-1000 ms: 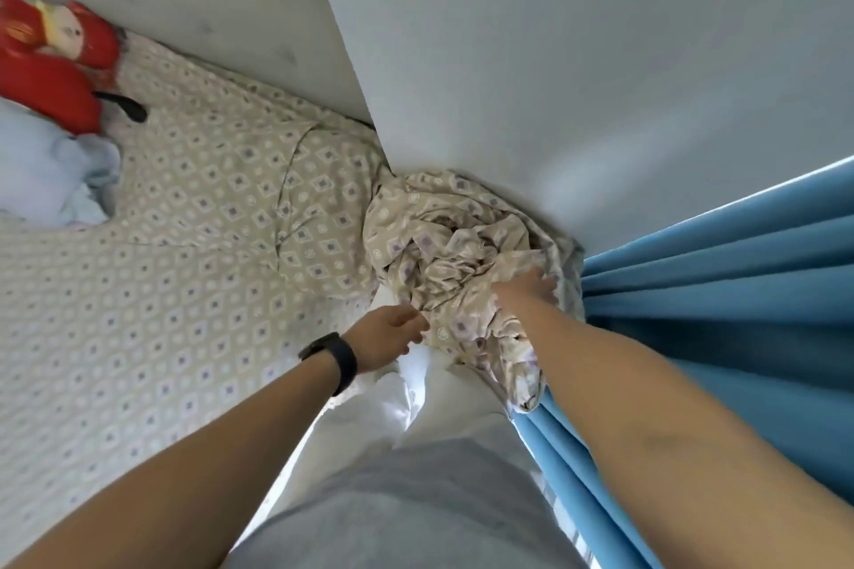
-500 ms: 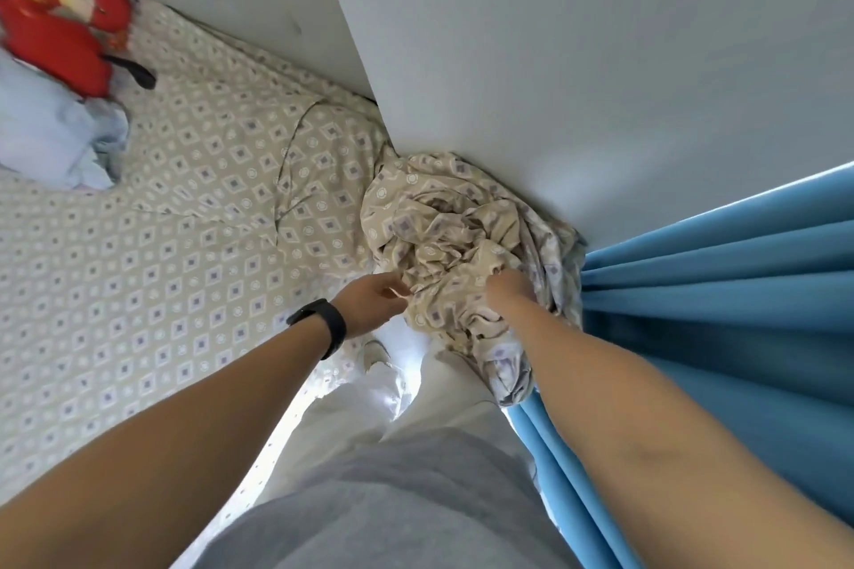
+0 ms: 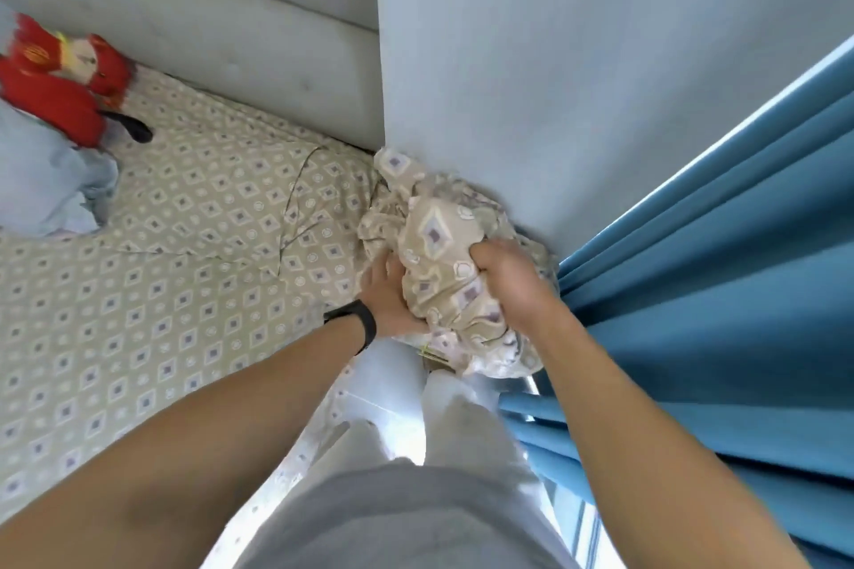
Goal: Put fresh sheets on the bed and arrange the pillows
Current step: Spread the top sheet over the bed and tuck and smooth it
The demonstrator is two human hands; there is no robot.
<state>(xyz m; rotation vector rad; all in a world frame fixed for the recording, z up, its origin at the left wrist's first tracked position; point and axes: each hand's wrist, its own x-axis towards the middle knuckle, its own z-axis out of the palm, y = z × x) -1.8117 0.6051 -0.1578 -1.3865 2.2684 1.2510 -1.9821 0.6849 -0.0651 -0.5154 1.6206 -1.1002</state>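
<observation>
A beige sheet with a diamond print (image 3: 194,245) covers the mattress across the left of the head view. Its corner is bunched into a crumpled wad (image 3: 439,245) at the bed's near right corner, against the grey wall. My right hand (image 3: 508,277) grips the top of the wad with fingers curled into the cloth. My left hand (image 3: 388,296), with a black band on the wrist, presses against the wad's left underside, fingers partly hidden by fabric.
A grey padded headboard (image 3: 231,23) runs along the far side. A red plush toy (image 3: 60,83) and a pale blue cloth bundle (image 3: 51,180) lie at the far left. Blue curtains (image 3: 716,268) hang close on the right. My legs stand beside the bed.
Both hands have closed in on the bunched corner and gathered it into a tighter wad. The right hand has come over its top; the left has slid under its left side.
</observation>
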